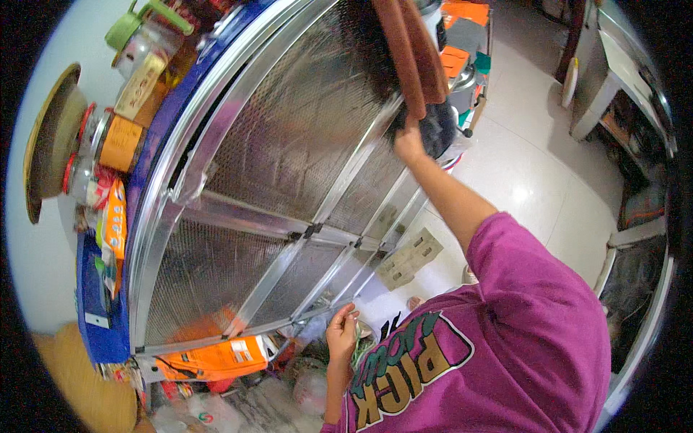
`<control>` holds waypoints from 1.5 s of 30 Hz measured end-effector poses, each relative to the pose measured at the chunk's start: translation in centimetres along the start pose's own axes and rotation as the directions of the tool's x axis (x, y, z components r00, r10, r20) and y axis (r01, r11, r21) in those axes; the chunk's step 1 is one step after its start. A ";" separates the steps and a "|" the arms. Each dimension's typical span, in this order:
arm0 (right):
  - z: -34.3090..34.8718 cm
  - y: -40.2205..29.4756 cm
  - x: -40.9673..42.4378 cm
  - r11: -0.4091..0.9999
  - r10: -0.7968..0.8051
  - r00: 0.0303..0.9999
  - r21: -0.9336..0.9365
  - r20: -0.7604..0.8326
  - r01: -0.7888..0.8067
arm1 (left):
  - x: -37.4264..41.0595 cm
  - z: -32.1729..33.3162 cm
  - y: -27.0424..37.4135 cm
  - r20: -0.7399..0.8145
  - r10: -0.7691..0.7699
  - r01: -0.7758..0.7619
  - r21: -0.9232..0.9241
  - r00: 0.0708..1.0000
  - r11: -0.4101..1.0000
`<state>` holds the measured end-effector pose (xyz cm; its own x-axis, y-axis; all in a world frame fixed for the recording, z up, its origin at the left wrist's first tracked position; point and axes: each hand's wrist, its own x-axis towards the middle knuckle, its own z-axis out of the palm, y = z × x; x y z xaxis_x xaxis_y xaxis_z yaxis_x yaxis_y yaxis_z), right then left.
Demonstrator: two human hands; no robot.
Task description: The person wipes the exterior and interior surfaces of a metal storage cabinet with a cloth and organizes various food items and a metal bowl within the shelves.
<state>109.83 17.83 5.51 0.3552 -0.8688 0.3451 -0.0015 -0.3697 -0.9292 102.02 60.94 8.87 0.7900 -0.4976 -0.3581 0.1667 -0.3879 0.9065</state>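
Observation:
My right hand (410,143) is raised at the upper middle, at the lower end of a hanging brown cloth (403,51) and beside a dark rounded thing (439,130). Its fingers are blurred and partly hidden, so whether it grips the cloth cannot be told. My left hand (342,331) is low, near my shirt, with loosely curled fingers and nothing seen in it. Before me stands a metal-framed cabinet with patterned, see-through panels (292,119). A metal crossbar (243,216) divides its front.
Jars with red lids (81,178), a straw hat (51,143) and a green-lidded jug (143,46) are at the left. An orange packet (216,360) and plastic bags (206,414) lie low. A slotted grey board (410,258) is beside the cabinet; a metal pot (463,92) is farther right.

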 end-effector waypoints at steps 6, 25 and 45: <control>2.4 8.2 -4.1 0.822 0.496 0.868 0.308 0.027 -0.479 | -0.6 0.1 -2.0 -0.052 -0.078 0.078 0.000 0.996 0.997; 1.5 -14.7 -14.0 0.207 0.443 0.368 0.306 0.818 -0.929 | 2.7 3.0 -3.0 -0.006 -0.109 0.086 -0.574 0.994 0.814; -2.9 -39.9 -0.7 0.222 -0.944 0.175 0.144 0.281 0.964 | 14.9 5.3 0.2 -0.331 -0.101 -0.271 -0.884 0.938 0.381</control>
<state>106.96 32.26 42.73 0.3260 0.2891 0.9001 0.4769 -0.8724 0.1075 110.68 49.30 2.49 0.9199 -0.1707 -0.3532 0.3707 0.6727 0.6404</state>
